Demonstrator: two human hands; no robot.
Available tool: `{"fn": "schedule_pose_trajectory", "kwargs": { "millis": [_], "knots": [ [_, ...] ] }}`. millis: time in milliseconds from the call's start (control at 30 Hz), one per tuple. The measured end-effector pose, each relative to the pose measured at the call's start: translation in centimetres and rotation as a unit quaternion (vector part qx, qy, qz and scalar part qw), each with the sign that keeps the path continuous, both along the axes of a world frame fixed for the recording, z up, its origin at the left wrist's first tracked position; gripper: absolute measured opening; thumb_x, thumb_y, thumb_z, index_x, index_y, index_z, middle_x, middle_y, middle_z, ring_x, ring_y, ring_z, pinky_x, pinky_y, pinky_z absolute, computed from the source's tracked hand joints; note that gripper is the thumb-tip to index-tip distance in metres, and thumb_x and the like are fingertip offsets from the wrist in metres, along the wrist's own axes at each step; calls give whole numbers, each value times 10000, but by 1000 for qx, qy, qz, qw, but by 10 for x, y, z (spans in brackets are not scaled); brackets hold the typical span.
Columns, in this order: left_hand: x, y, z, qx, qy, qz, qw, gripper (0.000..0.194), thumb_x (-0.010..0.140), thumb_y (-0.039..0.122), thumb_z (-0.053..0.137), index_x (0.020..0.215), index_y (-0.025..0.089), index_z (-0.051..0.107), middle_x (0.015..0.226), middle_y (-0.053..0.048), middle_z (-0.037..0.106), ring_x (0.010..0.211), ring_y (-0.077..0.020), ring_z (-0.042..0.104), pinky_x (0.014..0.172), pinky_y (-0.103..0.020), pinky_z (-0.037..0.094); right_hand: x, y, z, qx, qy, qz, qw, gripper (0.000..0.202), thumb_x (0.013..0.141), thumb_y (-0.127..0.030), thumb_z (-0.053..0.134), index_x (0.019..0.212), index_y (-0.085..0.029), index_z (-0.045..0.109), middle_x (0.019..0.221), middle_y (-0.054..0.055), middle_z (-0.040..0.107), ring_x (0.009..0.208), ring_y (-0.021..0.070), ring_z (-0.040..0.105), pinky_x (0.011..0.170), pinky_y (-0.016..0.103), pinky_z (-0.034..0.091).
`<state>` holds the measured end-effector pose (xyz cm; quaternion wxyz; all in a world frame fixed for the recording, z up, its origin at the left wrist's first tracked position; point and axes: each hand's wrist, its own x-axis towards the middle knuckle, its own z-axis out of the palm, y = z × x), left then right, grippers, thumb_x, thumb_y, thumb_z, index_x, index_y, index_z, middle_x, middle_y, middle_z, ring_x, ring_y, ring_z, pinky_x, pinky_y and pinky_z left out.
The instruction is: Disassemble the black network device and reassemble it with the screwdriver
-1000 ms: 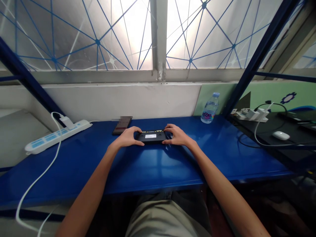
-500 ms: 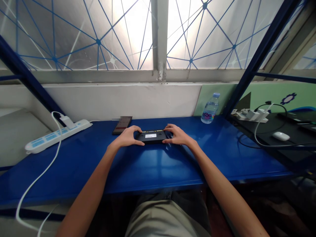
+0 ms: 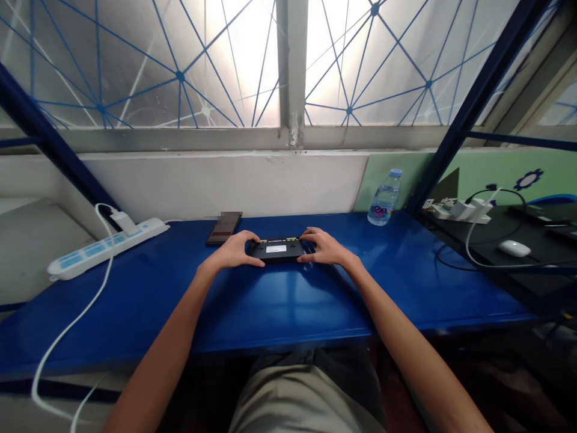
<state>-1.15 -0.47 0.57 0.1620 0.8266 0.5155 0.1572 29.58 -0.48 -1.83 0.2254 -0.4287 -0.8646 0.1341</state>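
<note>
A flat black rectangular case with a white label and yellow marks along its far edge is at the middle of the blue table. My left hand grips its left end, thumb at the near side and fingers at the far side. At the right end, my right hand holds it the same way. Whether the case rests on the table or sits just above it, I cannot tell. A dark phone lies behind my left hand.
A white power strip with a plugged-in white cable lies on the left. A water bottle stands at the back right. Beyond a blue post, a black desk carries a white mouse and cables.
Both hands keep their hold on the case, which has barely moved. The whole view has shifted very slightly.
</note>
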Motion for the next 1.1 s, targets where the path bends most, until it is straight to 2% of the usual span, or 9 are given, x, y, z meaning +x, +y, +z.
{"fn": "schedule_pose_trajectory", "kwargs": {
  "millis": [400,700,933,1100],
  "knots": [
    [2,-2,0,9,3,5,1000,694,582,603,826,1131,213,656,1259,-113,634,1189,-353,586,1012,-427,471,-1,0,0,-1,-6,2,1000,629,717,-495,827,1203,-119,695,1241,174,623,1124,326,609,963,418,485],
    [-3,0,2,21,-21,-10,1000,670,568,646,824,1071,232,668,1286,-95,625,1208,-348,576,1037,-440,460,2,-3,7,-14,48,-6,999,576,711,-486,835,1173,-165,712,1260,138,632,1141,306,610,975,406,470],
    [0,-2,2,0,8,-2,1000,690,587,649,816,1109,226,655,1317,-113,600,1240,-357,557,1038,-438,456,1,-5,9,-23,23,4,999,567,741,-487,815,1173,-135,708,1214,152,647,1092,295,619,942,398,474],
    [0,-1,-1,-1,20,-8,1000,681,577,657,817,1078,225,656,1333,-119,582,1261,-361,544,1051,-432,446,1,-3,6,-24,24,0,999,592,743,-520,807,1199,-159,696,1240,145,627,1116,288,603,948,391,470]
  ]
}}
